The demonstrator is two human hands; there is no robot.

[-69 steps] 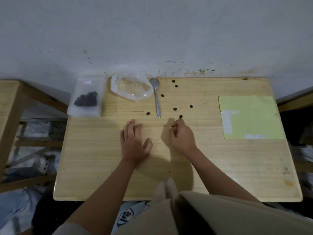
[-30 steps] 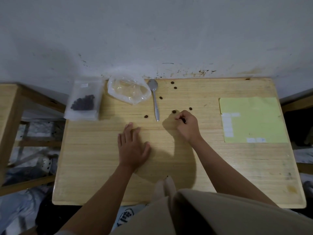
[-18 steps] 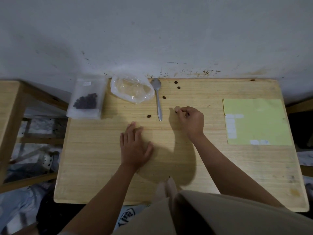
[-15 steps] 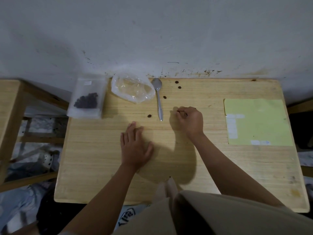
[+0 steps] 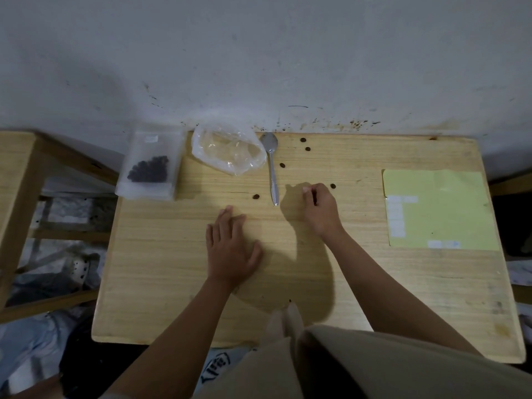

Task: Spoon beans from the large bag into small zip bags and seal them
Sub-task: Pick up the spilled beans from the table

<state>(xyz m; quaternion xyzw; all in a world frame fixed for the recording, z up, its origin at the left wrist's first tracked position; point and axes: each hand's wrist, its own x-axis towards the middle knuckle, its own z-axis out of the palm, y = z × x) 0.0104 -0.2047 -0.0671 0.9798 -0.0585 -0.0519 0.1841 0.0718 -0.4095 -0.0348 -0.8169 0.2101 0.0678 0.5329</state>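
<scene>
step: gathering spilled beans | right hand [image 5: 319, 210] curling, contents hidden; left hand [image 5: 230, 249] lying flat on worktop [image 5: 172, 283] | stray bean [image 5: 333, 186] sitting just beyond right knuckles | tip: pinching one bean at a time

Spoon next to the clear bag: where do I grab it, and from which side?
Grip the spoon by its handle end, nearest the person, coming from above with a pinch across the thin handle. It lies flat on the table, bowl toward the wall, beside the clear bag. The right hand is closest. A loose bean sits left of the handle tip, so come from the right.
</scene>
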